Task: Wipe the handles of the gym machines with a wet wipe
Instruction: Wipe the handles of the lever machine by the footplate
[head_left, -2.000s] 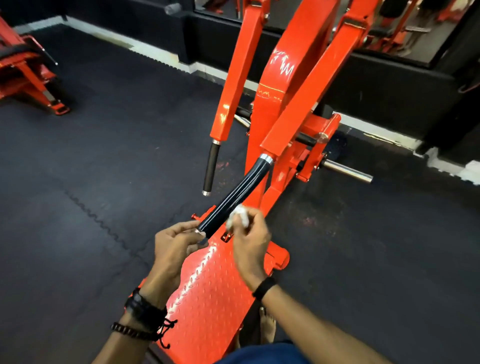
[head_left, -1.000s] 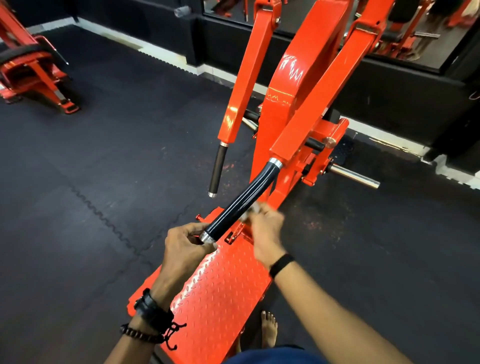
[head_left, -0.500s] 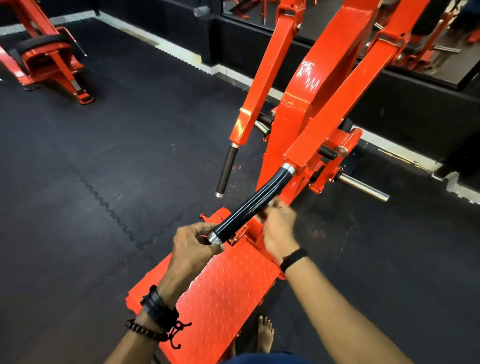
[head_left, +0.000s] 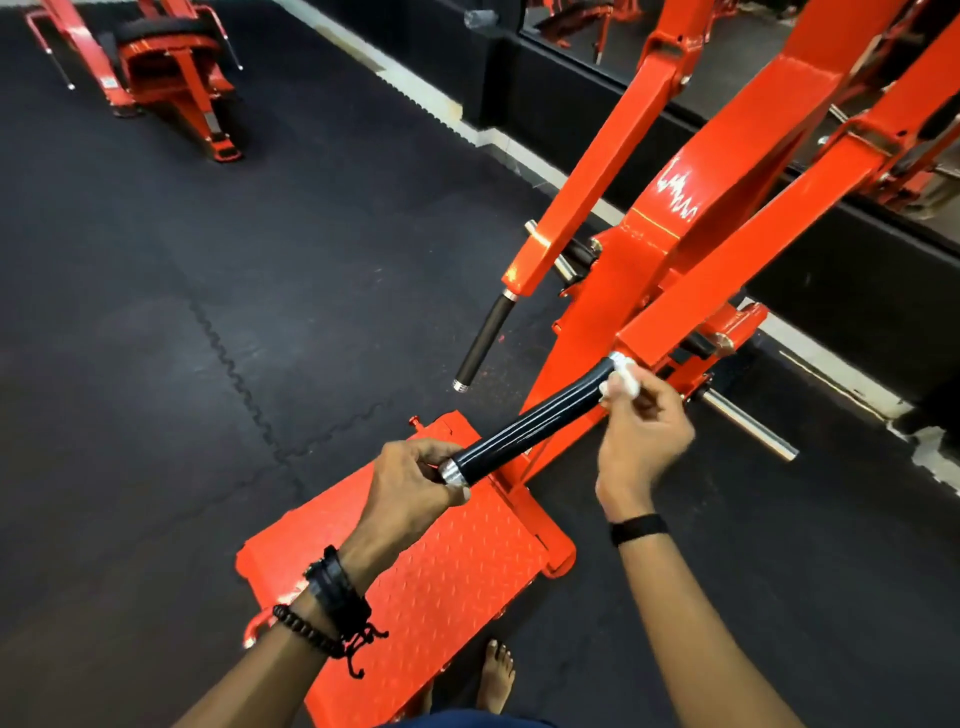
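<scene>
Both hands were busy: left hand curled round the glossy black rubber handle's chrome end at 6 o'clock, probably steadying it, while right hand pinched the crumpled white wet wipe against its 1 o'clock end.

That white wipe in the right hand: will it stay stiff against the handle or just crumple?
Likely crumples: the wipe shows as a soft bunched wad pinched in the right hand. Probably light. The near handle looks glossy and streaked, so it may slide easily.

Dark mat floor carries an orange machine, its footplate, another machine far left.
</scene>
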